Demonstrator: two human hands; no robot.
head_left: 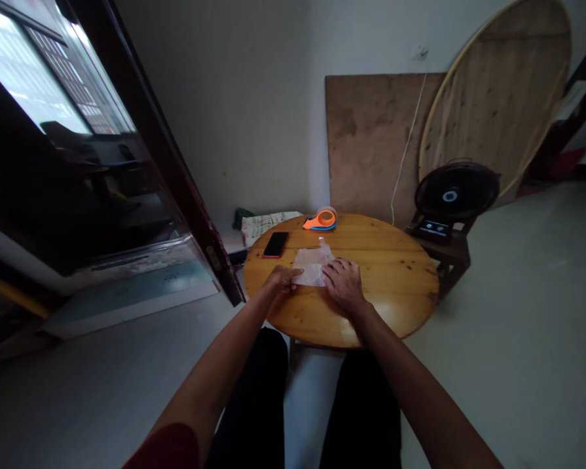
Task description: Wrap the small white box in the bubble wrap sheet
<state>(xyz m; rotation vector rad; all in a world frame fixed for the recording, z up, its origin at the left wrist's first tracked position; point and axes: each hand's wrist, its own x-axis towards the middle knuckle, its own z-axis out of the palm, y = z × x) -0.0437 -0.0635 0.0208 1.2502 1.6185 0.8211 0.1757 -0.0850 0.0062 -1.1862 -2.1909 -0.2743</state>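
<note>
A thin, whitish translucent sheet or bag [311, 275] lies on the round wooden table [385, 267], with a narrow strip sticking up at its far right corner. My left hand [284, 278] pinches the sheet's left edge between thumb and fingers. On its right side rests my right hand [342, 279], palm down with the fingers slightly spread, pressing on the sheet. Beyond the sheet, near the table's far edge, sits an orange and blue tape dispenser [322, 219]. A dark phone with a red edge [276, 244] lies to the left of it.
Printed paper [268, 223] lies behind the table's left far edge. A black fan [450, 195] stands on a wooden stool [444, 251] at the right. A brown board [371, 143] and a round wooden top [502, 98] lean on the wall. A dark door frame [161, 143] rises at left.
</note>
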